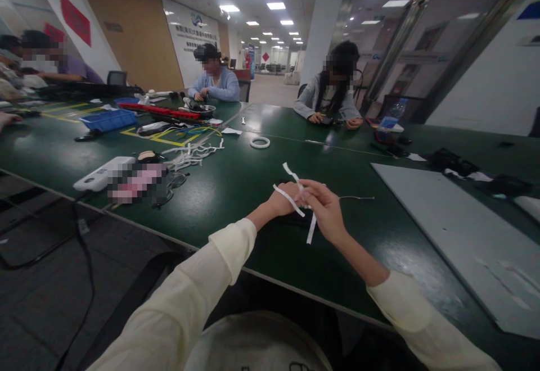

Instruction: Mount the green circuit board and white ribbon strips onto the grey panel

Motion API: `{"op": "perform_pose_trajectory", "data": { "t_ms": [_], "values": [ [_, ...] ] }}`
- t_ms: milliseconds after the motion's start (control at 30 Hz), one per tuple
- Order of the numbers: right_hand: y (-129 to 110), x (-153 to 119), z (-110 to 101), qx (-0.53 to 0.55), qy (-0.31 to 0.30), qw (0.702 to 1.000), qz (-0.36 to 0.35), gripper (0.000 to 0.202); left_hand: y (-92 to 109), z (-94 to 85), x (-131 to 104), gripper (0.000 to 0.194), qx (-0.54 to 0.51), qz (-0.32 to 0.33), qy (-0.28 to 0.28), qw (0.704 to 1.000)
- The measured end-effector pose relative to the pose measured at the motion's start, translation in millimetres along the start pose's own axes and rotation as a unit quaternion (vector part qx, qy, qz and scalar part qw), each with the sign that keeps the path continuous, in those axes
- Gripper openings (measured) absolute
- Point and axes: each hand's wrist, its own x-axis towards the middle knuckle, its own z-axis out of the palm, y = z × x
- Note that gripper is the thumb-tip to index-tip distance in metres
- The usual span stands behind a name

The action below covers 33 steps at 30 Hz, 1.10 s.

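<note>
- My right hand (327, 205) has its fingertips drawn narrow, pinching a thin, flat white strip (291, 171) whose free end stands out beyond them, slightly bent.
- My left hand (282, 200) is just beside it, palm down; its fingertips are partly hidden behind the right ones, so I cannot tell what they grip.
- A second flat white strip (288, 199) slants across the back of my left hand, its edges straight and its ends squared.
- A white length (311, 229) hangs below my right fingers; I cannot tell whether it belongs to the first strip.
- Under my hands sits a dark, soft-looking object (291, 219), mostly covered, its shape unclear.
- The smooth, faintly shiny green tabletop (236, 177) spreads around my fingers, its pale-trimmed near edge running below my wrists.
- Ahead of my fingers, a stretch of that green surface leads to a flat white ring-shaped roll (260, 143).
- Just right of my fingers, a thin dark cord (358, 197) lies nearly straight; farther right, a flat grey board (439, 230) bounds that side with its straight edge.
- Left of my fingers are wire-rimmed glasses (174, 182), a tangled heap of white strips (196, 154) and a rounded white plastic block (105, 174).
- Well ahead, a co-worker's hands (316, 118) rest over the far side.
</note>
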Motion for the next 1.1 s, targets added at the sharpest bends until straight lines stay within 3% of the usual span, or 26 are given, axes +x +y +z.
{"op": "perform_pose_trajectory", "data": {
  "t_ms": [167,267,367,433,567,667,733,800,900,1033,1100],
  "values": [
    [11,-1,4,-0.112,-0.146,0.978,0.1,0.038,-3,-4.0,4,0.022,0.016,0.004,-0.063,0.998],
    [12,-2,2,-0.194,-0.178,0.955,0.134,0.041,-6,-4.2,8,0.037,0.037,0.02,-0.089,0.995],
    [8,-4,2,-0.239,-0.196,0.94,0.145,0.047,-9,0.3,8,0.037,0.046,0.032,-0.069,0.996],
    [6,-6,4,-0.28,-0.205,0.929,0.131,0.048,-10,4.5,7,0.031,0.047,0.031,-0.049,0.997],
    [6,-9,10,-0.424,-0.185,0.886,0.024,0.045,-12,8.6,4,0.027,0.03,0.03,-0.018,0.999],
    [2,-3,2,-0.466,-0.161,0.87,-0.012,0.039,-11,7.0,4,0.026,0.013,0.048,-0.023,0.999],
    [-1,9,-18,-0.478,-0.108,0.871,-0.015,0.039,-9,5.8,5,0.025,0.013,0.04,-0.025,0.999],
    [-1,22,-51,-0.521,-0.007,0.853,-0.02,0.04,-7,5.4,5,0.025,0.017,0.02,-0.023,0.999],
    [12,32,-119,-0.64,0.13,0.757,0.016,0.04,-7,4.3,5,0.03,-0.004,0.005,-0.022,1.0],
    [42,13,-203,-0.737,0.206,0.634,0.114,0.047,-12,-4.8,3,0.044,-0.075,-0.007,-0.006,0.997],
    [55,-1,-228,-0.742,0.233,0.6,0.186,0.049,-16,-12.4,0,0.049,-0.091,0.0,-0.014,0.996]
  ]
}}
